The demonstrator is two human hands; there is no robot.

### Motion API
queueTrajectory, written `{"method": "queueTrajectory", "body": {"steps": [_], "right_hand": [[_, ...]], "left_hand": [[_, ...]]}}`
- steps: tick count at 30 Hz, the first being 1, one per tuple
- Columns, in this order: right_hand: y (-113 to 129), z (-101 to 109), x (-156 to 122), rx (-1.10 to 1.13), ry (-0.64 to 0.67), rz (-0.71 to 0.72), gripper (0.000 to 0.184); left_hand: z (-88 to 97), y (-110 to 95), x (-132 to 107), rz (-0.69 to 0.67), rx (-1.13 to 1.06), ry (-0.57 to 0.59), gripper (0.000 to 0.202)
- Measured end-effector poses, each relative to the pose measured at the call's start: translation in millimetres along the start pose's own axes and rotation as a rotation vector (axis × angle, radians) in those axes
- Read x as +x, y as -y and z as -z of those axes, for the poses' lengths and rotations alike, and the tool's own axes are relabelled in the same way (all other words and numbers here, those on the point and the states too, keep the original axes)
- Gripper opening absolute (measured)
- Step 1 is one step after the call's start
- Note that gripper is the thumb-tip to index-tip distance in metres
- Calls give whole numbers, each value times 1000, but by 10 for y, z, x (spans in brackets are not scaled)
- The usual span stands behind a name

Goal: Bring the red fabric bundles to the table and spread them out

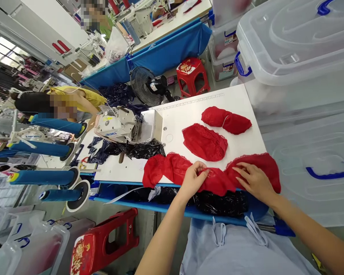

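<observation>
A long strip of red lace-edged fabric lies along the near edge of the white table, partly hanging over it. My left hand pinches its middle between thumb and fingers. Over the right part of the same fabric, my right hand rests with fingers stretched and apart. Just beyond my hands sits a folded red lace piece. Farther back is a red bundle with a thin band around its middle. Whether the strip is one piece or several joined ones, I cannot tell.
A sewing machine stands left on the white table, beside blue thread cones. Clear plastic bins rise on the right. Red stools and a black fan stand around. A person in yellow sits beyond the machine.
</observation>
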State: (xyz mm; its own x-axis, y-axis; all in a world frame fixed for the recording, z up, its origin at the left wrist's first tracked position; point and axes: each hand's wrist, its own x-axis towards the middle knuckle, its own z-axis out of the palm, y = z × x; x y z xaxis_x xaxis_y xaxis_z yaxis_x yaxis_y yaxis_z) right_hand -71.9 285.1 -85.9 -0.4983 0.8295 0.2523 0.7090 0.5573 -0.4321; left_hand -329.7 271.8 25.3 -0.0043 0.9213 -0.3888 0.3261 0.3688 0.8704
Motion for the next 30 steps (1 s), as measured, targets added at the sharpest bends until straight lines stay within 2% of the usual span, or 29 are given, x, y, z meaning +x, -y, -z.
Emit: {"method": "queueTrajectory", "body": {"steps": [2, 4, 7, 11, 16, 18, 21, 24, 26, 30], "right_hand": [[15, -41, 27, -98, 16, -51, 36], [25, -61, 55, -166, 10, -90, 36], [41, -65, 72, -192, 8, -116, 36], [63, -60, 52, -178, 16, -131, 38], [71, -69, 42, -200, -25, -141, 36], [70, -70, 44, -204, -44, -141, 36], [78, -55, 45, -177, -60, -142, 35], [124, -45, 61, 27, -118, -204, 32], [175, -68, 91, 187, -148, -253, 33], [256, -167, 184, 323, -105, -335, 29]], "left_hand": [[46, 45, 73, 15, 209, -95, 15], [67, 130, 135, 94, 492, -156, 12], [35, 262, 168, 198, 698, -141, 9], [9, 344, 127, 218, 771, -75, 17], [113, 325, 91, 232, 890, 6, 20], [97, 301, 91, 216, 948, -13, 20], [-40, 275, 113, 103, 1053, -97, 21], [-227, 267, 183, -38, 1099, -125, 25], [-314, 257, 246, -47, 1074, -101, 29], [-328, 158, 272, -32, 935, 60, 17]]}}
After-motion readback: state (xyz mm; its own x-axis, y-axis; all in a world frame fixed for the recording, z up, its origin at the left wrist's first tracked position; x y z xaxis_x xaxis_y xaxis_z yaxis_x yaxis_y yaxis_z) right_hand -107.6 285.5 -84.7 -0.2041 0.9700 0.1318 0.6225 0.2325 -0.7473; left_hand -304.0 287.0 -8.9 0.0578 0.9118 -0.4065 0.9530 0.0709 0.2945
